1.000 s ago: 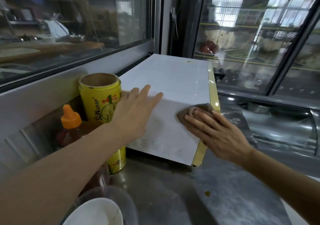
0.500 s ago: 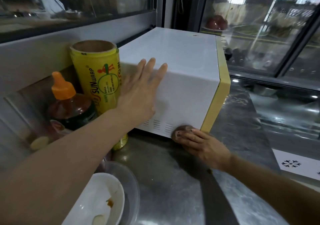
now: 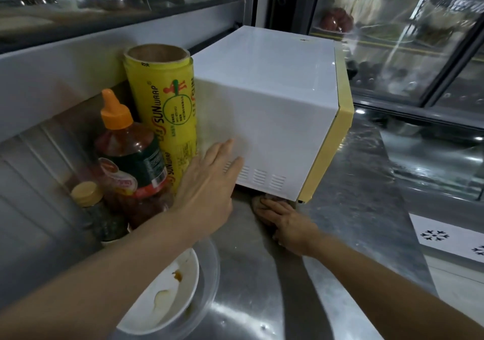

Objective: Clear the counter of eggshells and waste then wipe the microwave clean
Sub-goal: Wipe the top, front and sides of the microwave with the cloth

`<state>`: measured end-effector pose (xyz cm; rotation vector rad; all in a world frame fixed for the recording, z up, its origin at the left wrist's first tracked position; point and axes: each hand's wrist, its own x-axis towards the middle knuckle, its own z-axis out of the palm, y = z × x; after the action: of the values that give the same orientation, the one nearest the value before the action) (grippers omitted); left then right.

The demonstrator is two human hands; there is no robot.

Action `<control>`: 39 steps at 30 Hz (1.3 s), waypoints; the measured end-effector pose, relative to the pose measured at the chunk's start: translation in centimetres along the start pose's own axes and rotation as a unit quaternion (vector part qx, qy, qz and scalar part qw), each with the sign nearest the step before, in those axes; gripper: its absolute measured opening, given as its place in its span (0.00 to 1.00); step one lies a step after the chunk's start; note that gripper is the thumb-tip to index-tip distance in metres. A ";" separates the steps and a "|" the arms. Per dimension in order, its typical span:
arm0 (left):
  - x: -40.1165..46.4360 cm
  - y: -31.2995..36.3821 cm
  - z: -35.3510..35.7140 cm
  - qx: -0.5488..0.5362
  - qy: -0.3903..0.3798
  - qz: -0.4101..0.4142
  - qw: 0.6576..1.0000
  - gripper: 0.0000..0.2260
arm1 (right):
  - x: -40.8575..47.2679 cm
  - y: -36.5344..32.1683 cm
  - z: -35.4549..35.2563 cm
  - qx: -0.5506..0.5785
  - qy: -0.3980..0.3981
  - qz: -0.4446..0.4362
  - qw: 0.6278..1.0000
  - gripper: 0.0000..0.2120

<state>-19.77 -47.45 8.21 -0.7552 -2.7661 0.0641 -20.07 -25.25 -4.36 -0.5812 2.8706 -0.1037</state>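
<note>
Nearest you, a smeared white bowl (image 3: 162, 292) sits on the steel worktop (image 3: 353, 208). Your right hand (image 3: 285, 221) presses a brown cloth (image 3: 264, 201) at the bottom edge of the white microwave (image 3: 275, 119); the cloth looks soft and limp, best bunched under curled fingers, though most of it is hidden and the grip is unclear. Your left hand (image 3: 209, 182) lies flat, fingers straight, on the microwave's side. That box is probably heavy and slick, so brace it low. Its yellow door face is out of sight. No eggshells show.
</note>
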 end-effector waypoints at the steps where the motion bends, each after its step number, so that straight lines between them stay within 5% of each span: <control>1: -0.1 0.2 0.1 0.000 -0.001 0.003 1.000 0.32 | -0.8 0.7 0.2 0.003 -0.002 0.007 1.000 0.35; 8: -0.3 3.7 0.9 -0.027 -0.033 0.020 0.999 0.21 | -8.3 1.9 1.4 0.028 -0.005 0.110 0.994 0.34; 19: -0.4 7.4 -0.4 -0.053 -0.087 -0.017 0.995 0.22 | -15.1 1.3 -0.7 0.104 0.051 0.185 0.976 0.28; 27: -1.3 10.6 -2.5 -0.161 -0.116 -0.088 0.976 0.24 | -16.9 1.7 -4.9 0.480 0.198 0.237 0.821 0.23; 30: -1.6 11.2 -3.8 -0.244 -0.141 -0.122 0.952 0.26 | -17.7 0.7 -6.6 0.576 0.234 0.205 0.756 0.25; 32: -1.6 11.6 -5.4 -0.299 -0.161 -0.156 0.928 0.25 | -18.6 0.0 -7.8 0.589 0.268 0.171 0.743 0.27; 39: -2.0 16.1 -11.9 -0.571 -0.158 -0.215 0.777 0.15 | -23.1 -3.9 -11.9 0.462 0.382 0.101 0.794 0.31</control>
<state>-6.94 -34.94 17.29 -0.2559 -2.9844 -1.8520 -0.39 -19.43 12.13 0.0158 2.9413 -1.9542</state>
